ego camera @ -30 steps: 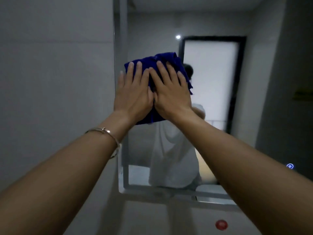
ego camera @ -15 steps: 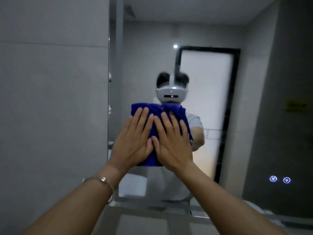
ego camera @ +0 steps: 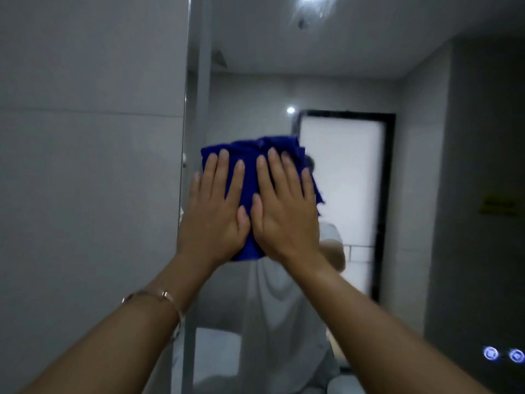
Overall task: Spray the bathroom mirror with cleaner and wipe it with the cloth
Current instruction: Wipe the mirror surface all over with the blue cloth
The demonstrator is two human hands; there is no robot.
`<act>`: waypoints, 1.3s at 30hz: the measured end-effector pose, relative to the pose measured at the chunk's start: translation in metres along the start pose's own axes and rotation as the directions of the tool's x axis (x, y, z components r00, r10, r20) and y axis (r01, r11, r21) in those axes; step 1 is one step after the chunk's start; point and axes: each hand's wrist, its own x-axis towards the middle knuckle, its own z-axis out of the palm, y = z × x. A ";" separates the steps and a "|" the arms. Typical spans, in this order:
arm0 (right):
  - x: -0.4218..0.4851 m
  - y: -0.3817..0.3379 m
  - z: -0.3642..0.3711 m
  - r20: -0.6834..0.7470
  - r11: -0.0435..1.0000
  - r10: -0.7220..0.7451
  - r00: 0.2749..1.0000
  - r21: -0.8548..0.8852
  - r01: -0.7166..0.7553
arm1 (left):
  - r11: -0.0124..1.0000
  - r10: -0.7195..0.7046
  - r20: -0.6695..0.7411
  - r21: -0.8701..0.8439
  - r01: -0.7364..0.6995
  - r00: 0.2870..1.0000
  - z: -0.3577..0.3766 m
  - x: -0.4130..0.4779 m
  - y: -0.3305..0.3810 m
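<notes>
Grey tiled wall (ego camera: 85, 166) fills the left side and meets a large frameless bathroom mirror (ego camera: 468, 137). A thin metal bracelet (ego camera: 159, 297) circles the left wrist. The left hand (ego camera: 213, 220) lies flat with straight fingers, pressing a crumpled deep-blue cloth (ego camera: 250, 157) against the glass near the mirror's left edge. The right hand (ego camera: 287, 220), equally flat, presses the cloth just beside it. Two glowing round touch buttons (ego camera: 502, 354) sit at the mirror's lower right.
</notes>
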 end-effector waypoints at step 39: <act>0.070 0.147 -0.077 0.090 0.973 -0.071 0.993 -0.215 0.089 | 0.998 0.034 0.056 0.055 -0.037 0.998 -0.013 0.128 0.121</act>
